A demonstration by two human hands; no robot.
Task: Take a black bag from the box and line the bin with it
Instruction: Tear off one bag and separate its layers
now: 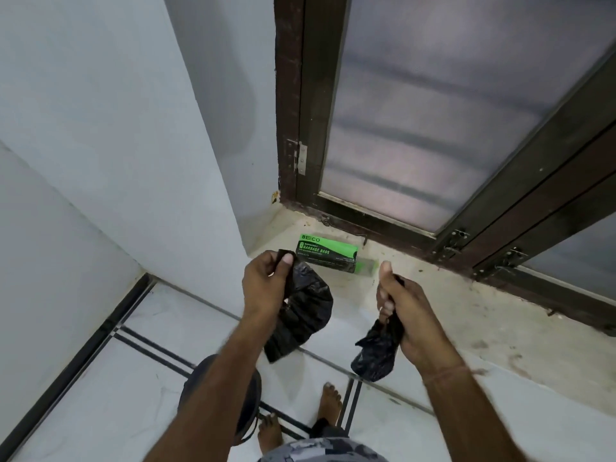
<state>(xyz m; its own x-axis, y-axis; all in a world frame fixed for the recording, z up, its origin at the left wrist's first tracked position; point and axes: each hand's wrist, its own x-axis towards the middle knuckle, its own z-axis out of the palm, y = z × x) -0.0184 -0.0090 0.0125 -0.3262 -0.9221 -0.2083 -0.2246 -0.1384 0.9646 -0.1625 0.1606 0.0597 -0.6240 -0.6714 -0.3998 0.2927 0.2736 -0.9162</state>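
Head view, nearest edge first: what is seen lowest down?

Patterned grey cloth [320,453] is seen at the bottom edge, and two bare feet are planted on the white tiled floor [100,395]: the left foot [270,431] and, a little farther forward, the right foot [330,406]. The dark round bin [190,391] is stood on the floor just beside the left foot and is partly hidden under the left forearm.

And the hands?

Both are held up above the floor, well apart. The left hand [266,278] is closed in a pinch. The top edge of the black bag [301,315] is caught between thumb and curled fingers, and the folded, wrinkled bag is hung below it. The right hand [410,315] is curled into a fist, thumb up, around a crumpled black bunch [375,356] that is hung out beneath the fist. The two black pieces are seen apart. Whether they are one bag or two cannot be told.

Where is the box found?

Beyond the hands. The green and black box [328,251], printed "GARBAGE BAGS", is laid flat on the pale sill [466,311], touched by neither hand, near the corner formed by the white wall [116,145] and the brown door frame [290,95].

And farthest off?

A frosted glass panel [433,111] is set in that frame, with a metal hinge [301,158] fixed at its left edge.
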